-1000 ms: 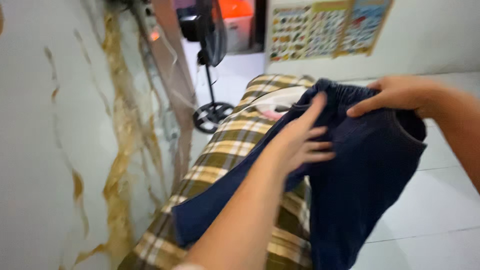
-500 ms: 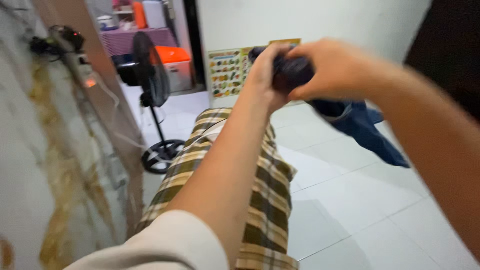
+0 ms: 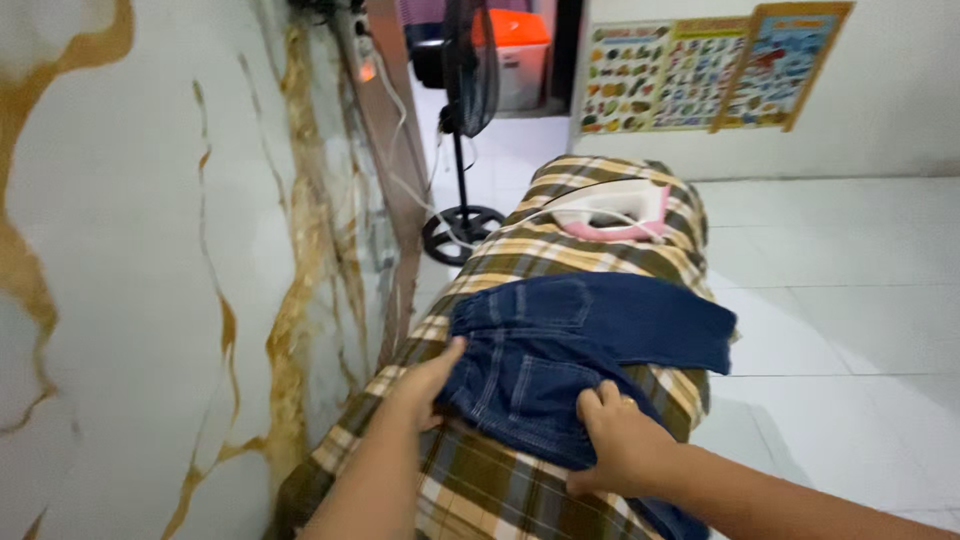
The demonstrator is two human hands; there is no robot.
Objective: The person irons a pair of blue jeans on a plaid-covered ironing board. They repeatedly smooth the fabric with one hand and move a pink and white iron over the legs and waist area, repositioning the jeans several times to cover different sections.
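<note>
A plaid-covered ironing board (image 3: 560, 250) runs beside the marbled wall (image 3: 150, 250), with small dark blue jeans (image 3: 570, 345) laid across its near half and a pink-and-white iron (image 3: 610, 208) resting farther up. The left hand (image 3: 425, 385) presses flat on the waistband edge, fingers loose and grasping nothing, while the right hand (image 3: 620, 440) pinches a fold of denim. The step in hand looks like spreading the jeans flat, and the next move probably calls for pulling that fold smooth.

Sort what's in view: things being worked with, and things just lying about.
In use: left hand and right hand on the blue jeans, spread on the plaid-covered ironing board.
Lying about: iron, standing fan, wall posters.
</note>
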